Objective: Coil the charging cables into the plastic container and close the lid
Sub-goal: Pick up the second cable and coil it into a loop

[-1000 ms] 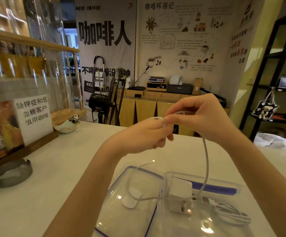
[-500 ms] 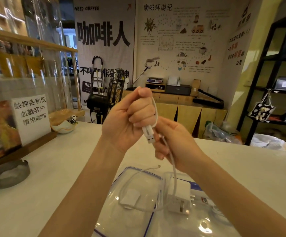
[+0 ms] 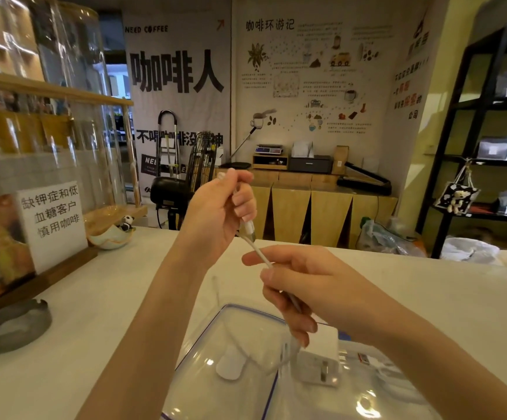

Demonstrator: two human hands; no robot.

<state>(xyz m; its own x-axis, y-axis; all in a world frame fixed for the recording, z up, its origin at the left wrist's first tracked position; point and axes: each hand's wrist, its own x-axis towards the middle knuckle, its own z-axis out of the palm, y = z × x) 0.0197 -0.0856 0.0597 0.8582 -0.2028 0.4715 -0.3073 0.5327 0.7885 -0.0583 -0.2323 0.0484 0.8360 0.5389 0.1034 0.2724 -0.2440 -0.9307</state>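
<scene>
1. The left hand (image 3: 215, 213) is closed around the thin white charging cable (image 3: 259, 253), plug end hanging below the fist; the right hand (image 3: 300, 289) pinches the run lower down.
2. Judged best: wind even loops, keeping light tension.
3. The clear plastic container (image 3: 397, 395) and blue-trimmed clear lid (image 3: 231, 328) lie below.
4. Since 0.5 s ago, the hands have separated, right lower.

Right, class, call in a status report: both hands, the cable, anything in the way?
Left hand gripping white charging cable by its plug. Right hand pinching the cord lower down. Clear plastic container below, open. Nothing blocking.
</scene>
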